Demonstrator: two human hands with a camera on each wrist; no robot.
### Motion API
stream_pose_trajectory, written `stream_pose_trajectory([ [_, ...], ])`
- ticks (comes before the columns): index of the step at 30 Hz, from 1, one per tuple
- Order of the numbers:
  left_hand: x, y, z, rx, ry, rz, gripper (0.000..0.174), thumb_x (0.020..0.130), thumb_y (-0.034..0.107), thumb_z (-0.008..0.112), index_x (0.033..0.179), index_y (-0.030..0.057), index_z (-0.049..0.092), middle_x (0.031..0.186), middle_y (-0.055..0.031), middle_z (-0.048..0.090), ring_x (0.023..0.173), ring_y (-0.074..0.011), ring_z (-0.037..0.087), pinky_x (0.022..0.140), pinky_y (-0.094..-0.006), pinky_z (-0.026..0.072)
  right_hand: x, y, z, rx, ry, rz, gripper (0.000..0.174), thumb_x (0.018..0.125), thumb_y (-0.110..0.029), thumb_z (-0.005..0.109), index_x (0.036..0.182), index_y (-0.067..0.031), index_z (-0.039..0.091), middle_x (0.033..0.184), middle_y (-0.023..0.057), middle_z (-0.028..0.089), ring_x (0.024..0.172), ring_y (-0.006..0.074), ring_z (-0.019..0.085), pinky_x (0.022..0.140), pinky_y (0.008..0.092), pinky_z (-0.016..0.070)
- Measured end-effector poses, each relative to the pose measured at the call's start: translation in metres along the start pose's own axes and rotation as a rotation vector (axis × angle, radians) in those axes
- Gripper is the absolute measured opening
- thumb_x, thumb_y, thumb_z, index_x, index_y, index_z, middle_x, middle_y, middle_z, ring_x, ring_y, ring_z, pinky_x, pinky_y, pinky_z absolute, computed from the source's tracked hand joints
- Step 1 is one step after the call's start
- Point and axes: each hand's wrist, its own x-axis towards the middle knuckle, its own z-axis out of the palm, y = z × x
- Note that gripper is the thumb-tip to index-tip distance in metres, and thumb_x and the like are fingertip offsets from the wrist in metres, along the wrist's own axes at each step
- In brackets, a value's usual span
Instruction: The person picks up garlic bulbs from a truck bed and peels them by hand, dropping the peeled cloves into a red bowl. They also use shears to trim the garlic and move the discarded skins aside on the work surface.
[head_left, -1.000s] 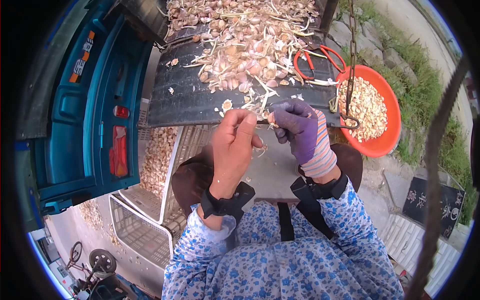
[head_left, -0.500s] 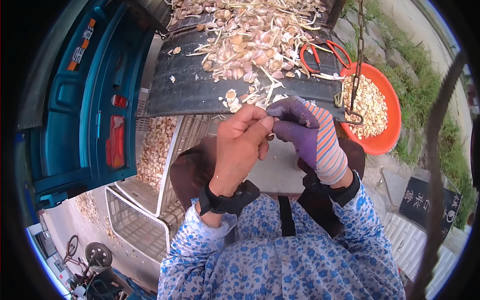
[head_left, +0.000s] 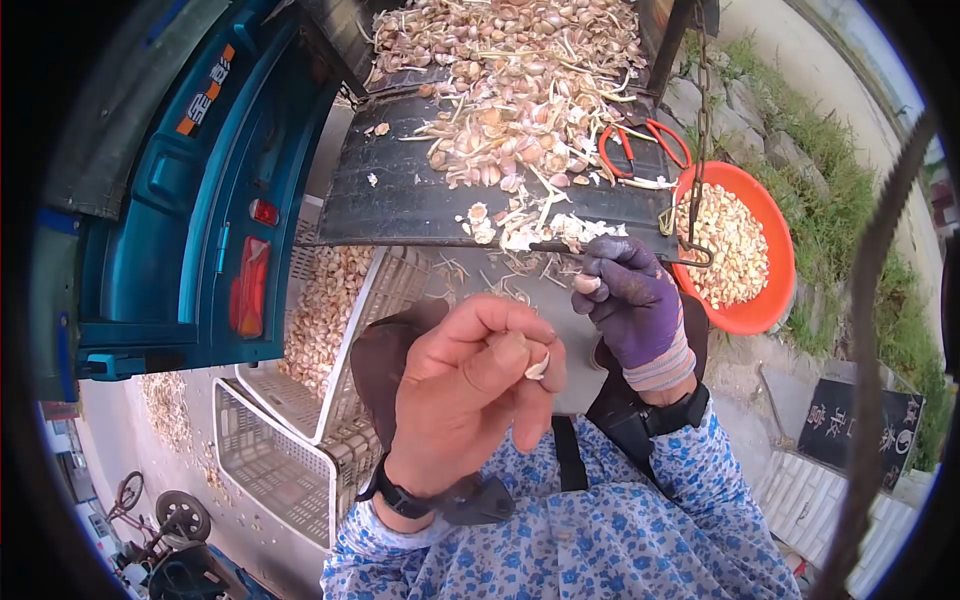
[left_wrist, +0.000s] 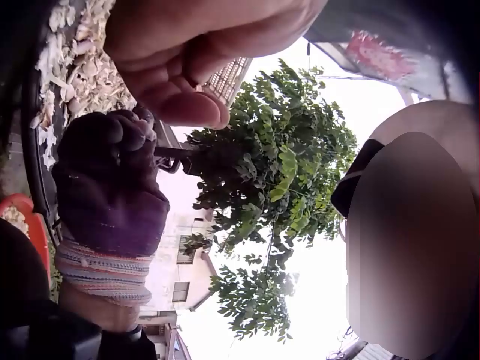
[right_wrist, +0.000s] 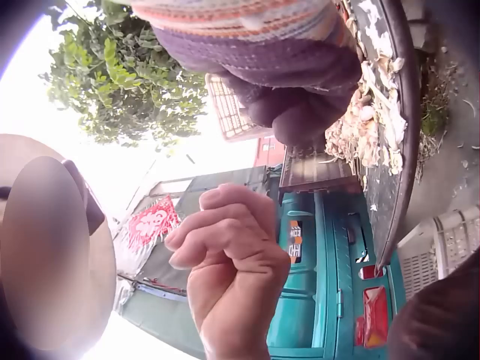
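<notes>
In the head view the bare left hand (head_left: 475, 385) holds a small pale garlic piece (head_left: 538, 368) between thumb and curled fingers, palm turned up. To its right, the purple-gloved right hand (head_left: 637, 305) pinches a garlic clove (head_left: 587, 284) at its fingertips, near the edge of the dark tailgate (head_left: 400, 205). The hands are apart. Beyond them lies a heap of garlic cloves (head_left: 520, 120) with dry stalks; white peelings (head_left: 520, 235) lie along the tailgate edge. Both wrist views show the gloved fingers (left_wrist: 124, 139) curled.
An orange basin (head_left: 785, 245) of cloves stands at the right, behind a hanging chain (head_left: 702, 130). Red-handled pliers (head_left: 628, 150) lie on the tailgate. Plastic crates (head_left: 275, 465), one with garlic, are at the left below a teal truck panel (head_left: 165, 290).
The hands, together half a second ago, have separated. The left hand has come back toward the body and turned palm up; the right has moved slightly away, with a clove showing at its fingertips.
</notes>
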Motion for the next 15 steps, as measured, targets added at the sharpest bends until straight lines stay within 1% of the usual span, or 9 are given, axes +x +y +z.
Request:
stream_pose_trajectory([
  [1,-0.014,0.011,0.018,-0.045,-0.047,-0.04,0.017,0.091,0.004,0.051,0.104,-0.0062,0.051,0.08,-0.0179,0.059,0.051,-0.0147,0.055,0.046,-0.024,0.0449,-0.002,0.002,-0.005,0.048,-0.005,-0.002,0.019,0.083,0.002,0.056,0.102,-0.0003,0.056,0.082,0.0061,0.054,0.07,0.0144,0.052,0.064,0.0326,0.0489],
  [2,-0.026,0.018,0.032,-0.064,-0.153,-0.023,0.014,0.089,0.0,0.052,0.1,-0.0089,0.053,0.078,-0.0193,0.059,0.051,-0.0167,0.056,0.047,-0.0263,0.045,-0.001,0.006,-0.01,0.093,-0.051,-0.004,0.019,0.084,0.004,0.055,0.103,-0.0007,0.055,0.085,0.0062,0.054,0.071,0.015,0.053,0.066,0.0341,0.0488],
  [3,-0.03,0.015,0.04,-0.008,-0.4,0.114,0.02,0.092,0.002,0.049,0.1,-0.0159,0.047,0.08,-0.0269,0.056,0.042,-0.0182,0.052,0.035,-0.0234,0.0429,0.003,0.007,-0.009,0.13,-0.061,-0.014,0.019,0.084,0.003,0.055,0.103,-0.0009,0.055,0.085,0.0064,0.055,0.071,0.0151,0.053,0.067,0.0343,0.0486],
  [5,-0.042,0.012,0.056,0.034,-0.47,0.204,0.017,0.086,0.001,0.057,0.096,-0.012,0.055,0.081,-0.0239,0.059,0.053,-0.0232,0.058,0.044,-0.0297,0.0471,0.012,0.013,-0.007,0.214,-0.05,-0.021,0.018,0.085,0.002,0.055,0.103,-0.0011,0.055,0.085,0.0067,0.055,0.071,0.0153,0.053,0.068,0.0347,0.0483],
  [7,-0.05,0.013,0.056,0.056,-0.541,0.138,0.02,0.083,0.002,0.062,0.1,-0.0071,0.06,0.086,-0.0214,0.062,0.064,-0.0272,0.062,0.051,-0.0341,0.0507,0.025,0.006,-0.006,0.233,-0.023,-0.094,0.017,0.086,0.002,0.055,0.103,-0.0007,0.055,0.085,0.0077,0.055,0.072,0.0158,0.054,0.068,0.0345,0.048],
  [9,-0.052,0.02,0.047,0.124,-0.573,0.117,0.023,0.083,0.001,0.062,0.104,-0.0086,0.06,0.09,-0.0232,0.061,0.069,-0.0295,0.063,0.053,-0.0335,0.0516,0.034,0.0,-0.012,0.282,-0.16,-0.114,0.018,0.086,0.002,0.054,0.103,-0.0004,0.055,0.086,0.0081,0.056,0.072,0.0161,0.055,0.068,0.0343,0.048],
  [11,-0.048,0.024,0.034,0.206,-0.635,0.144,0.025,0.084,0.0,0.061,0.106,-0.0109,0.059,0.093,-0.0252,0.061,0.072,-0.0315,0.065,0.055,-0.0326,0.0527,0.033,0.0,-0.005,0.178,-0.114,-0.122,0.023,0.087,0.002,0.051,0.109,0.0017,0.053,0.09,0.0059,0.049,0.072,0.012,0.047,0.069,0.0298,0.0415],
  [12,-0.047,0.021,0.032,0.18,-0.591,0.185,0.025,0.084,-0.001,0.061,0.106,-0.0118,0.058,0.093,-0.0257,0.061,0.072,-0.0315,0.065,0.055,-0.0326,0.053,0.034,0.002,-0.007,0.148,-0.094,-0.11,0.025,0.087,0.002,0.05,0.111,0.0031,0.052,0.09,0.0072,0.049,0.072,0.0127,0.047,0.069,0.0309,0.0418],
  [15,-0.044,0.015,0.023,0.103,-0.547,0.218,0.023,0.084,-0.002,0.061,0.103,-0.0136,0.058,0.09,-0.0257,0.06,0.07,-0.0306,0.065,0.054,-0.0321,0.0532,0.037,0.012,-0.01,0.144,-0.04,-0.045,0.018,0.085,0.001,0.055,0.103,0.0018,0.056,0.087,0.0097,0.055,0.071,0.0177,0.053,0.066,0.0348,0.045],
])
